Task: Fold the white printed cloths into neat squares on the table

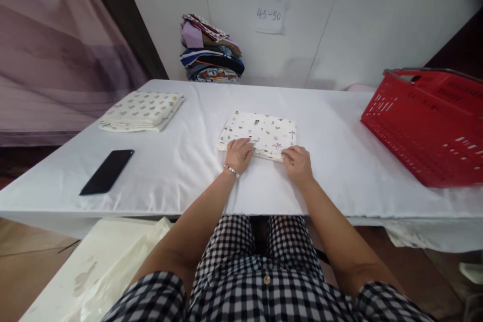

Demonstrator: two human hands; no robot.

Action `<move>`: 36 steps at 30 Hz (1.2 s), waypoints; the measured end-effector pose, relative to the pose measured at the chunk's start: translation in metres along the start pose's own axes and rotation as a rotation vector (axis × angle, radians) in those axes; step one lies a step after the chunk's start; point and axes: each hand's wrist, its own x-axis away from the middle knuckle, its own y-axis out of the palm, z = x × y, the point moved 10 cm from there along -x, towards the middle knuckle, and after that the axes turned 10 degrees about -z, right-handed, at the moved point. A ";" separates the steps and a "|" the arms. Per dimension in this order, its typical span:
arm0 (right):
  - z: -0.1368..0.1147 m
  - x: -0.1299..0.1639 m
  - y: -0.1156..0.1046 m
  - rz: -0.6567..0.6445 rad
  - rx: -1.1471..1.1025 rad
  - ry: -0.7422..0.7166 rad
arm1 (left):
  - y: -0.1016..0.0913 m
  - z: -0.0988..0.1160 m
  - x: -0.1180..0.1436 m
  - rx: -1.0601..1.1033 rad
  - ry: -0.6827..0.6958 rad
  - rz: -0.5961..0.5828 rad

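Hands at frame centre: left hand (238,154) flat on folded printed cloth (260,133), right hand (298,163) pinching its near edge, or so it seems. Red basket (422,126) far right; phone (107,171) lower left.

On my feed I see my own two bare forearms running up the middle of the view, with no sleeves reaching the wrists. My left hand (238,153) has a thin silver-coloured metal bracelet (231,170) around its wrist; my right hand (299,162) wears nothing that I can make out. I am dressed in a black-and-white checked cotton garment (260,271), short-sleeved at both shoulders, with one small round pale button (266,279) on its front.
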 end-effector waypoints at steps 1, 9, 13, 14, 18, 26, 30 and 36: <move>-0.001 0.000 0.002 -0.020 0.004 -0.002 | 0.001 0.002 0.000 -0.007 0.010 -0.011; -0.010 -0.003 0.009 -0.098 0.035 -0.011 | 0.008 0.007 -0.004 -0.011 0.061 -0.052; -0.014 -0.004 0.010 -0.106 0.049 -0.016 | 0.008 0.006 -0.005 -0.011 0.056 -0.052; -0.015 -0.004 0.009 -0.101 0.049 -0.016 | 0.008 0.006 -0.005 -0.010 0.058 -0.048; -0.016 -0.002 0.005 -0.090 0.054 -0.013 | 0.008 0.007 -0.005 -0.012 0.061 -0.049; -0.016 -0.001 0.012 -0.172 0.083 -0.002 | 0.007 0.007 -0.006 -0.005 0.049 -0.062; -0.016 -0.003 0.018 -0.230 0.106 -0.011 | 0.007 0.007 -0.005 0.006 0.046 -0.062; -0.015 -0.006 0.018 -0.164 0.175 -0.012 | 0.008 0.007 -0.006 0.010 0.059 -0.058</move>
